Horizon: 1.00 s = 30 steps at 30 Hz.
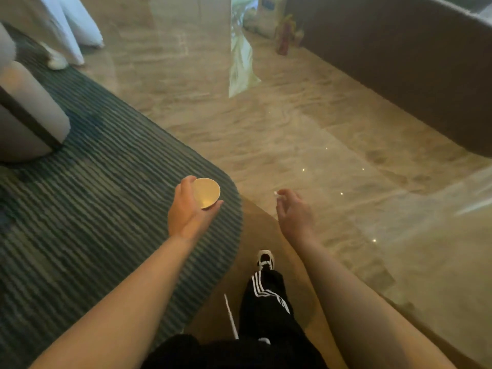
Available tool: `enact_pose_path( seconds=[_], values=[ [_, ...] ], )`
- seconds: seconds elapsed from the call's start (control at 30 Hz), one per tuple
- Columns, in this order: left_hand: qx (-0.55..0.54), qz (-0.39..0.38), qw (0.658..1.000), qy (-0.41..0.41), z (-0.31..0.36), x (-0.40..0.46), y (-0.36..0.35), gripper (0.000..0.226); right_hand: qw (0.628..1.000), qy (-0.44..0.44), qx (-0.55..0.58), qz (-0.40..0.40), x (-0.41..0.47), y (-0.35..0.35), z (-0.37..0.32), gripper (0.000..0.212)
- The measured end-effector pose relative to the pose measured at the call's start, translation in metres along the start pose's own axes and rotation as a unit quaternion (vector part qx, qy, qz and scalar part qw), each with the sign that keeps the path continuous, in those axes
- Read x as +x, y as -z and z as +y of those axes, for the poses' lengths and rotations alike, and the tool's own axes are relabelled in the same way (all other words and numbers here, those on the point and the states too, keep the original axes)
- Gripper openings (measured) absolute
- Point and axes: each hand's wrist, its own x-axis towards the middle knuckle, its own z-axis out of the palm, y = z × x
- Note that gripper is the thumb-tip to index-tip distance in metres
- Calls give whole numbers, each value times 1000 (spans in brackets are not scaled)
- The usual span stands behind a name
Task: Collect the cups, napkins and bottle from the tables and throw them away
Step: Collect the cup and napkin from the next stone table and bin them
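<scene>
My left hand point(187, 209) holds a pale paper cup point(206, 191) from the side, its open mouth tilted towards me, above the rounded corner of a striped carpet. My right hand point(294, 214) hangs over the marble floor with its fingers loosely curled; a small white scrap point(277, 194) shows at the fingertips, too small to identify. No table, napkin, bottle or bin is in view.
A dark ribbed carpet point(93, 198) covers the left; polished marble floor point(266, 134) runs ahead. A pale armchair point(29, 115) stands at the left. A dark curved counter base point(399, 75) is at the right. Another person's white trousers and shoe point(69, 30) are at the top left. My black-trousered leg point(266, 294) steps forward.
</scene>
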Motion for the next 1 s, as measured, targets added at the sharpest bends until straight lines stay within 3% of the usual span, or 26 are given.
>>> enact_pose_path(
  seconds=[0.2,0.43,0.77,1.0],
  values=[
    [28,73,993,87,35,137,-36,76,994,69,-7,-81,192,-2,2,22],
    [56,166,969,174,30,240,-29,72,970,174,-36,-166,346,-40,-65,25],
    [62,242,939,236,-66,404,-4,72,932,247,-55,-261,502,-180,-194,25],
    [52,263,927,263,-143,587,76,74,915,283,-51,-283,639,-283,-359,25]
  ],
)
